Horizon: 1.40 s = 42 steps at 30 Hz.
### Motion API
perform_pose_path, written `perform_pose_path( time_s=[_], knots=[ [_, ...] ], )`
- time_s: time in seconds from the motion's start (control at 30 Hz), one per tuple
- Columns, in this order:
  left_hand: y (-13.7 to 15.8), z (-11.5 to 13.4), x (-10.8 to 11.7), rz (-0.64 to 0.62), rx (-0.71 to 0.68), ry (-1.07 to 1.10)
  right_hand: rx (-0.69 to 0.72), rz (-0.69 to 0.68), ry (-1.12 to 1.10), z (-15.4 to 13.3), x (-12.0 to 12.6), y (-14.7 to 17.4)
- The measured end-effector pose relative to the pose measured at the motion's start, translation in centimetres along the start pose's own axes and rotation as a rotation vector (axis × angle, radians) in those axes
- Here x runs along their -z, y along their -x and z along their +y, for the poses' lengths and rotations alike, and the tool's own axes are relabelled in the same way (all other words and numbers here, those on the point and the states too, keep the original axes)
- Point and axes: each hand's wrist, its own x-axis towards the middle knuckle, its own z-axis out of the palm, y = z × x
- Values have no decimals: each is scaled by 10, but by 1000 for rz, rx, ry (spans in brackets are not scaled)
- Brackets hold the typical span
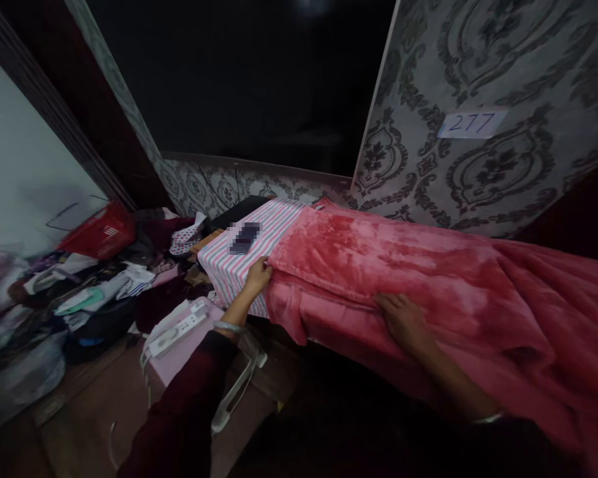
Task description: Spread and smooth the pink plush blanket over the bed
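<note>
A plush red blanket point(379, 245) with paler pink patches lies folded over a long raised surface and hangs down its front. My left hand point(259, 275) is closed on the blanket's front left corner, thumb and fingers pinched together. Farther right, my right hand point(402, 317) rests on top near the folded edge, with its fingers stretched out along the plush. A striped cloth point(219, 260) in pink, white and grey shows beyond the blanket's left end. On it lies a dark phone point(246, 239), partly blurred out.
A large dark screen point(259, 79) hangs behind on patterned wallpaper, beside a paper marked 277 point(472, 124). At left are heaped clothes point(104, 292) and a red bag point(102, 232). A white power strip point(178, 335) lies below, near a white hanger point(236, 392).
</note>
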Motion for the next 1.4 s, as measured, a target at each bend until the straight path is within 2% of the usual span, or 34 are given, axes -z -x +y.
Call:
perform_pose_path(
  time_s=[0.1,0.23,0.33,0.4,0.47,0.57,0.67,0.77,0.83,0.93,1.03,1.13,1.2,1.3,1.4],
  knots=[
    [23,-13,2,116,-61,-123,2,75,-3,1,-7,3],
    [57,-46,-7,270,-175,-340,-8,93,-30,0,-7,4],
    [70,-64,-20,272,-142,-324,-31,76,-50,-2,-5,3],
    [71,-65,-21,265,-127,-294,-42,75,-67,-2,-5,3],
    [66,-60,-12,294,-141,-294,-41,81,-88,-2,-6,3],
    [55,-47,15,336,-122,-422,-42,98,-115,-2,-8,4],
    [45,-41,35,284,-74,-580,-54,109,-123,-3,-10,5],
    [44,-41,40,259,-54,-639,-59,125,-122,-4,-11,4],
    [46,-40,39,320,-81,-673,-54,132,-126,-4,-11,4],
    [46,-33,32,402,-194,-654,-41,143,-138,-4,-10,5],
    [39,-19,17,335,-278,-600,-29,176,-159,-5,-8,5],
    [24,-1,-2,326,-324,-662,-28,202,-199,-5,-7,6],
    [13,10,-11,299,-263,-772,-47,220,-236,-5,-9,6],
    [-2,20,-18,188,-123,-910,-89,244,-282,-3,-13,7],
    [-10,21,-18,149,-82,-953,-93,261,-324,0,-16,6]
  ],
)
